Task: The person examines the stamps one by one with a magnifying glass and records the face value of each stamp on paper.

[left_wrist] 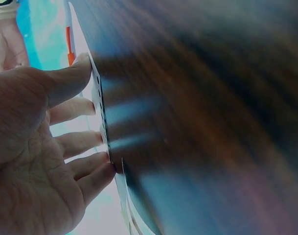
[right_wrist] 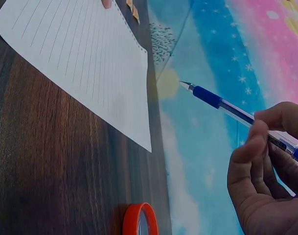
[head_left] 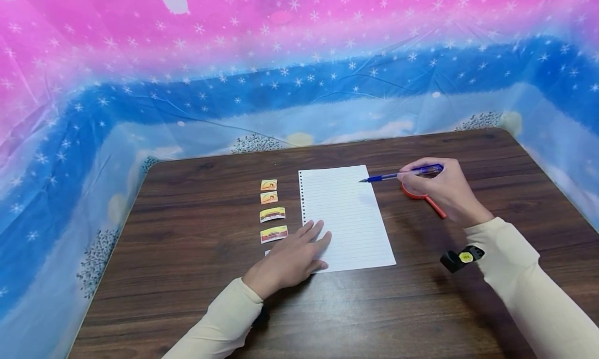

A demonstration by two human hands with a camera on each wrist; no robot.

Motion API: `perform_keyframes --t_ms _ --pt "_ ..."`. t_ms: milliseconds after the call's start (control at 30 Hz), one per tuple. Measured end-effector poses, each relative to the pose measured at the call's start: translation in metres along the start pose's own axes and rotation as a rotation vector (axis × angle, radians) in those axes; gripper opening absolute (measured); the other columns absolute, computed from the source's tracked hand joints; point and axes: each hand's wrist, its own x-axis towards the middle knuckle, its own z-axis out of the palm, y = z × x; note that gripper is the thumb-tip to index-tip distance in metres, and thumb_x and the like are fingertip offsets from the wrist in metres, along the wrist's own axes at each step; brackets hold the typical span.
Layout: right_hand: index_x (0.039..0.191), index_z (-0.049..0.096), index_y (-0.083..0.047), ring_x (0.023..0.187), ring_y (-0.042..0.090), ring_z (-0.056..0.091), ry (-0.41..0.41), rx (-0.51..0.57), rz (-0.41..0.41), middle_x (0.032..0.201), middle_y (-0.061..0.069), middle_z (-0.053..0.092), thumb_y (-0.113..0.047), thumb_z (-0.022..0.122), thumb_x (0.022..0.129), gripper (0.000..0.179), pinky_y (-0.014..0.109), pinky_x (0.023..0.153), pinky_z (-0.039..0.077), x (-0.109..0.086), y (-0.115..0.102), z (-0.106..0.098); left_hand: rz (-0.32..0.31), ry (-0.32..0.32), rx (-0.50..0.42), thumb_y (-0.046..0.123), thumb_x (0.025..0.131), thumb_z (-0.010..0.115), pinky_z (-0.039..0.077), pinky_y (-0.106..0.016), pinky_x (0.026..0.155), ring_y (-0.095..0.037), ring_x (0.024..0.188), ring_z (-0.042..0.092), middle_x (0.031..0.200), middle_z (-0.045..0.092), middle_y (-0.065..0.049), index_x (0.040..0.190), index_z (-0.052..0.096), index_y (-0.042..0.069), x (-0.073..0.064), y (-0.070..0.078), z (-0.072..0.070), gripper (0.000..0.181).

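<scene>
A lined sheet of paper (head_left: 348, 218) with punched holes along its left edge lies on the table. My left hand (head_left: 295, 255) rests spread on its lower left edge; in the left wrist view the straight fingertips (left_wrist: 92, 139) touch the sheet. In my right hand (head_left: 442, 187) a blue pen (head_left: 390, 176) is pinched between thumb and fingers, its tip out over the upper right of the paper. The right wrist view shows the pen (right_wrist: 222, 104) raised above the sheet. Below that hand lies a red magnifying glass (head_left: 435, 205), its ring partly hidden.
Left of the paper, several small printed pictures stand in a column, such as an orange one (head_left: 269, 185) and a yellow one (head_left: 273, 234); the lowest is mostly hidden by my left hand. A snowflake-patterned cloth (head_left: 281, 83) hangs behind the dark wooden table (head_left: 196, 265).
</scene>
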Motion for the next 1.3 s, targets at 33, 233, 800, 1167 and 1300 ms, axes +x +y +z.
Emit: perform_keyframes --t_ms 33,233,800,1167,1300 --pt "0.109 0.074 -0.001 0.086 0.022 0.068 -0.005 0.017 0.001 0.1 0.011 0.074 -0.026 0.079 0.091 0.031 0.032 0.074 0.058 0.001 0.0 0.001 0.0 0.0 0.001 0.037 0.103 0.058 0.03 -0.049 0.118 -0.033 0.152 0.022 0.164 0.028 -0.016 0.155 0.042 0.01 0.0 0.0 0.0 0.061" --pt "0.109 0.074 0.002 0.078 0.021 0.067 -0.034 0.101 0.011 0.089 0.005 0.074 -0.022 0.08 0.09 0.031 0.03 0.068 0.058 0.004 0.0 0.008 0.008 0.014 0.024 0.039 0.103 0.058 0.028 -0.046 0.119 -0.032 0.152 0.024 0.163 0.03 -0.017 0.154 0.043 0.009 0.0 0.0 0.001 0.061" --pt "0.11 0.07 0.006 0.08 0.023 0.071 -0.154 0.277 0.0 0.095 0.011 0.075 -0.016 0.077 0.092 0.03 0.037 0.075 0.061 0.019 0.004 0.033 0.026 0.013 -0.025 0.035 0.104 0.058 0.027 -0.041 0.12 -0.03 0.152 0.023 0.163 0.027 -0.02 0.155 0.041 0.005 -0.001 0.001 -0.001 0.061" --pt "0.113 0.07 0.003 0.089 0.034 0.071 -0.221 0.25 0.002 0.102 0.021 0.073 -0.023 0.075 0.094 0.033 0.042 0.082 0.059 0.029 0.01 0.059 0.007 -0.013 -0.016 0.036 0.104 0.056 0.025 -0.04 0.121 -0.029 0.153 0.021 0.164 0.025 -0.019 0.156 0.04 0.007 0.001 0.001 -0.001 0.061" --pt "0.107 0.069 0.004 0.082 0.032 0.07 -0.236 0.256 -0.026 0.098 0.025 0.071 -0.019 0.076 0.093 0.028 0.037 0.077 0.06 0.031 0.012 0.072 0.002 -0.016 -0.02 0.037 0.104 0.056 0.026 -0.041 0.12 -0.029 0.153 0.022 0.164 0.025 -0.018 0.156 0.04 0.007 0.001 0.0 0.0 0.061"
